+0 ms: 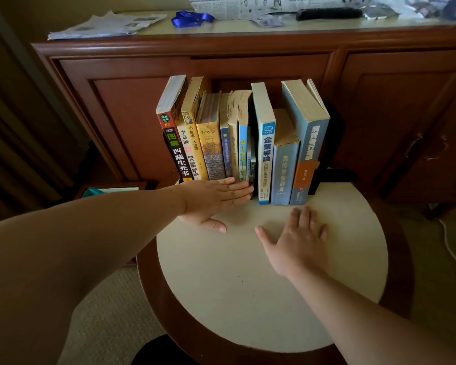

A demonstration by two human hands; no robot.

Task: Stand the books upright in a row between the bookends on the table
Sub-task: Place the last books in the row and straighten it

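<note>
Several books [266,143] stand upright in a row at the far edge of the round table [248,299], spines facing me. A black bookend [332,143] props the row's right end; no left bookend is visible. My left hand [216,198] lies flat with straight fingers pressed against the lower spines of the books on the left of the row. My right hand [300,238] hovers open, fingers spread, just above or on the tabletop in front of the blue books at the right. It holds nothing.
A wooden cabinet [132,114] stands right behind the table, with newspapers [106,25], a blue ribbon [190,18] and a black brush [329,13] on top. A white cable [453,248] runs over the carpet at the right. A teal box [100,192] sits at the left.
</note>
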